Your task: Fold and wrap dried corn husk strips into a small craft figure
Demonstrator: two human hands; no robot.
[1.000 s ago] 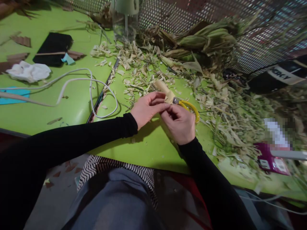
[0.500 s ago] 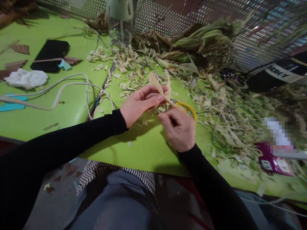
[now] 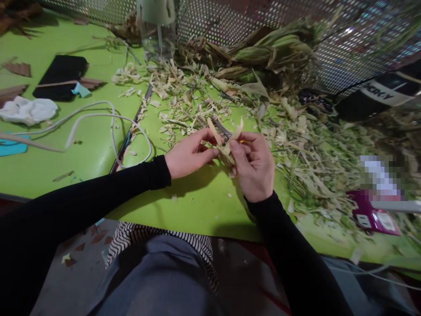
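A small pale husk piece [image 3: 226, 150] with two pointed tips sticking up is held between both hands above the green table. My left hand [image 3: 192, 153] pinches its left side between thumb and fingers. On the right side, my right hand [image 3: 253, 164] grips it with thumb and curled fingers. Just behind the fingers lie scissors [image 3: 222, 128], their metal part showing and their yellow handle mostly hidden by my right hand. Dry shavings [image 3: 184, 96] are scattered around and beyond the hands.
A bundle of dried husks [image 3: 269, 52] lies at the back against a perforated metal screen [image 3: 213, 26]. Beside it stands a clear bottle [image 3: 158, 39]. To the left are a black phone [image 3: 61, 74], white tissue [image 3: 28, 110] and a white cable [image 3: 113, 127]. A purple packet [image 3: 375, 217] lies right.
My right hand has risen from below the husk piece and now grips its right side. The piece's tips are spread wider and sit lower. The view has shifted slightly.
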